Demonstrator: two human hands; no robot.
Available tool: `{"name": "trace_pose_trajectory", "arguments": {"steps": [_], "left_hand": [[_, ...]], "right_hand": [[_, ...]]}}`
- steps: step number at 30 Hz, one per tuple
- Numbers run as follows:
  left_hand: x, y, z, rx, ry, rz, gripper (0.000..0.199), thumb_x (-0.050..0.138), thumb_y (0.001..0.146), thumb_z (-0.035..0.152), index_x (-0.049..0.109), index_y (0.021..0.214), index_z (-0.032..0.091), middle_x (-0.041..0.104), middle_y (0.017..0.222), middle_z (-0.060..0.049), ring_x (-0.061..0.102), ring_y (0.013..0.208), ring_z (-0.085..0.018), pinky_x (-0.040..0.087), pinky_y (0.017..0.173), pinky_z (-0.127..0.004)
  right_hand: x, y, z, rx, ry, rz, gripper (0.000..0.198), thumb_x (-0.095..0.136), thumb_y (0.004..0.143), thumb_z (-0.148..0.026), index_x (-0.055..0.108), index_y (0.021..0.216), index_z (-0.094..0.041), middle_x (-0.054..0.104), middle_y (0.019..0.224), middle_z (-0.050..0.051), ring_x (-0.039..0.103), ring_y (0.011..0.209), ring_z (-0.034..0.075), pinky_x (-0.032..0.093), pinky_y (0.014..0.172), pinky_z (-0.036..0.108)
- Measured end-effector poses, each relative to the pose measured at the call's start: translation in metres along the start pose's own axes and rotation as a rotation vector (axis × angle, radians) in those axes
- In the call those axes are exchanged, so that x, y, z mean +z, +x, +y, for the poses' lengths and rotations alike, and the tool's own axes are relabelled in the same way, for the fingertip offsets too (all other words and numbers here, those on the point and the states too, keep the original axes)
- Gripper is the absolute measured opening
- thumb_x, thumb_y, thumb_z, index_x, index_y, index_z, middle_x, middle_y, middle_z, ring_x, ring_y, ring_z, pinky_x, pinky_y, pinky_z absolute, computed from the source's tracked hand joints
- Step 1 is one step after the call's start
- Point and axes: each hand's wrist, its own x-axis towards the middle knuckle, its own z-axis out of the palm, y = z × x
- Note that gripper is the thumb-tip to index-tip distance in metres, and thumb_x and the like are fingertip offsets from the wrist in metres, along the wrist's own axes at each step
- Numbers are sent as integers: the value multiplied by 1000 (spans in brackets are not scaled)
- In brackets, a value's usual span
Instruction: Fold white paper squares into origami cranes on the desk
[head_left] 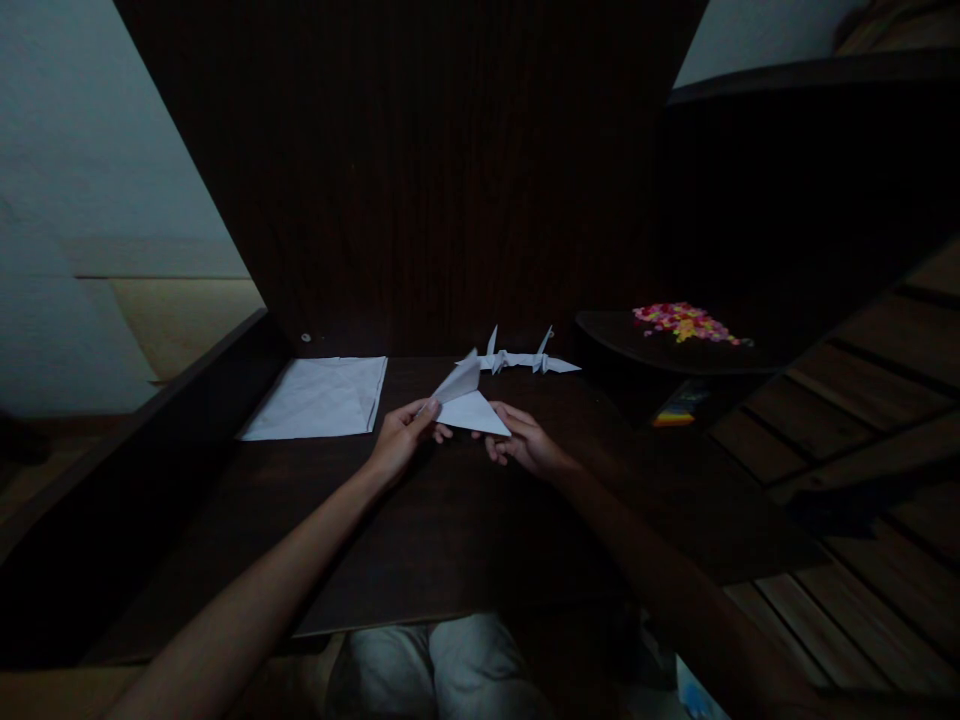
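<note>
A folded sheet of white paper (471, 412) is held up above the dark desk, one flap raised and pointing up. My left hand (405, 432) pinches its left edge, thumb on top. Under its right side is my right hand (523, 440), with curled fingers gripping the paper from below; the fingertips are partly hidden. Just behind stand white folded paper cranes (517, 361) with upright points, lying side by side against the back panel. Left of my hands lies a stack of white paper sheets (319, 398).
The dark wooden desk (420, 540) has a raised left side wall (142, 440) and a tall back panel (420, 180). On a low rounded shelf (600, 330) at right sits a pile of small pink, red and yellow pieces (688, 322). Slatted wood (862, 440) lies beyond.
</note>
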Motion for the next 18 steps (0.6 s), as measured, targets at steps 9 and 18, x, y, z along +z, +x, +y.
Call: {"name": "trace_pose_trajectory", "arguments": {"steps": [9,18], "left_hand": [[1,-2,-3,-83,1,2,36,70,73,47,68,84,12,67,72,-2,58,68,-14,44,67,-24],[4,-7,1,-53,146,-30,36,76,66,42,66,86,13,66,78,-1,58,69,-14,43,65,-23]], "right_hand": [[-1,-1,2,44,-100,-33,20,69,69,-27,62,83,-15,59,61,-2,57,50,11,38,41,18],[-4,3,6,5,-149,-7,14,66,64,-19,61,76,-15,59,57,-3,55,45,9,37,40,18]]}}
